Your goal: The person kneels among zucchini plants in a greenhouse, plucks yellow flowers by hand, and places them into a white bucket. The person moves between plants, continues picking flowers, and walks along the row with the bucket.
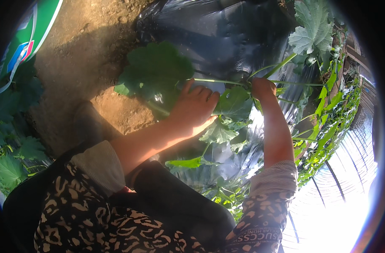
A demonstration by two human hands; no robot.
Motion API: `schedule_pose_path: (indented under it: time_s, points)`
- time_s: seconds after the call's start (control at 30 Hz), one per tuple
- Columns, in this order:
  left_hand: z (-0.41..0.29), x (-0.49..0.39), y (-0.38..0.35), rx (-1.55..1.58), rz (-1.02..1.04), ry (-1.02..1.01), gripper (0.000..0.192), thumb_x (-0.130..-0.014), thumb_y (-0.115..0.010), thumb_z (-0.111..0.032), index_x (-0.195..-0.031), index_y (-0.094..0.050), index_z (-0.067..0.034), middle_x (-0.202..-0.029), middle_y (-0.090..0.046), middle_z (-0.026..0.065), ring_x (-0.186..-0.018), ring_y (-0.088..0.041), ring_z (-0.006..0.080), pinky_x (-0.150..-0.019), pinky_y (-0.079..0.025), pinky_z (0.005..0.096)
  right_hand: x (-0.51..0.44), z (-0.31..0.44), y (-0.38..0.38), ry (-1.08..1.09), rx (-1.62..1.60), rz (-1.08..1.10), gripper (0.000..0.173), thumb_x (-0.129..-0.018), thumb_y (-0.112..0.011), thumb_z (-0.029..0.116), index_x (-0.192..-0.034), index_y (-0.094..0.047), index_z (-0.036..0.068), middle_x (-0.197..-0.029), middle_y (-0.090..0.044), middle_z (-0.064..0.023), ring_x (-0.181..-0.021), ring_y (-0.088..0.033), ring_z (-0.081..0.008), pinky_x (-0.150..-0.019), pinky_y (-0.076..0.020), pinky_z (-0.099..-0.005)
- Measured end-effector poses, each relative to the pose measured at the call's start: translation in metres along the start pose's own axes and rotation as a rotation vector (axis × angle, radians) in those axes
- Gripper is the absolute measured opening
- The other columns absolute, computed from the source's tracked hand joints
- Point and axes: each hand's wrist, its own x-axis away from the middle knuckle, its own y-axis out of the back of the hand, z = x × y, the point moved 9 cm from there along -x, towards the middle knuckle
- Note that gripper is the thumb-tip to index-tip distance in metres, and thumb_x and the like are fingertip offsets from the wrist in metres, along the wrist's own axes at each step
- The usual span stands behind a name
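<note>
A leafy vine plant with long green leaf stalks [216, 81] grows over dark plastic film [224, 38]. My left hand [197, 106] is among the leaves, its fingers bent, close to a pale stalk that runs from a large dark green leaf [160, 68] to the plant's middle. Whether its fingers grip that stalk I cannot tell. My right hand [263, 88] is closed around the stems at the plant's middle, where several stalks meet; its fingertips are hidden. A smaller leaf [233, 102] lies between my two hands.
Bare soil [69, 72] runs along the left. A green bag or container with a white strap [48, 23] is at the upper left. Other broad-leaved plants [9, 170] stand at the lower left. A row of vines [325, 126] and a curved, ribbed greenhouse cover [344, 170] are at the right.
</note>
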Motion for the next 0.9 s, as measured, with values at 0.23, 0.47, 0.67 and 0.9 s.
schedule_pose_path:
  time_s: [0.23, 0.47, 0.67, 0.9]
  points:
    - [-0.002, 0.006, -0.013, -0.022, 0.095, -0.003, 0.057, -0.070, -0.072, -0.030, -0.116, -0.052, -0.004, -0.102, -0.056, 0.0110, -0.101, -0.053, 0.0258, -0.103, -0.028, 0.0476, 0.003, 0.007, -0.003, 0.091, 0.039, -0.206, 0.016, -0.081, -0.056, 0.012, -0.092, -0.067, 0.012, -0.084, -0.068, -0.0107, -0.078, -0.068, -0.0284, -0.065, -0.0536, -0.0407]
    - [-0.005, 0.007, -0.020, -0.019, 0.131, 0.016, 0.054, -0.070, -0.072, -0.028, -0.115, -0.053, -0.004, -0.100, -0.057, 0.0096, -0.100, -0.054, 0.0243, -0.104, -0.028, 0.0463, 0.020, 0.013, 0.018, 0.102, 0.001, -0.316, 0.014, -0.081, -0.054, 0.013, -0.086, -0.067, 0.010, -0.084, -0.068, -0.0118, -0.079, -0.067, -0.0294, -0.066, -0.0533, -0.0409]
    - [-0.009, 0.007, -0.019, 0.046, 0.052, 0.009, 0.021, -0.074, -0.059, -0.016, -0.092, -0.054, -0.006, -0.081, -0.055, 0.0063, -0.087, -0.056, 0.0235, -0.101, -0.032, 0.0480, -0.002, 0.028, 0.041, 0.164, 0.039, -0.213, 0.015, -0.079, -0.055, 0.009, -0.088, -0.067, 0.007, -0.088, -0.066, -0.0159, -0.087, -0.066, -0.0328, -0.071, -0.0529, -0.0436]
    - [-0.007, 0.012, -0.014, 0.217, -0.077, -0.004, 0.008, -0.077, -0.053, -0.013, -0.083, -0.054, -0.007, -0.075, -0.054, 0.0062, -0.084, -0.057, 0.0242, -0.101, -0.032, 0.0493, -0.032, 0.040, 0.030, 0.187, 0.170, -0.087, 0.020, -0.080, -0.056, 0.015, -0.094, -0.067, 0.007, -0.103, -0.065, -0.0153, -0.099, -0.062, -0.0330, -0.085, -0.0458, -0.0479]
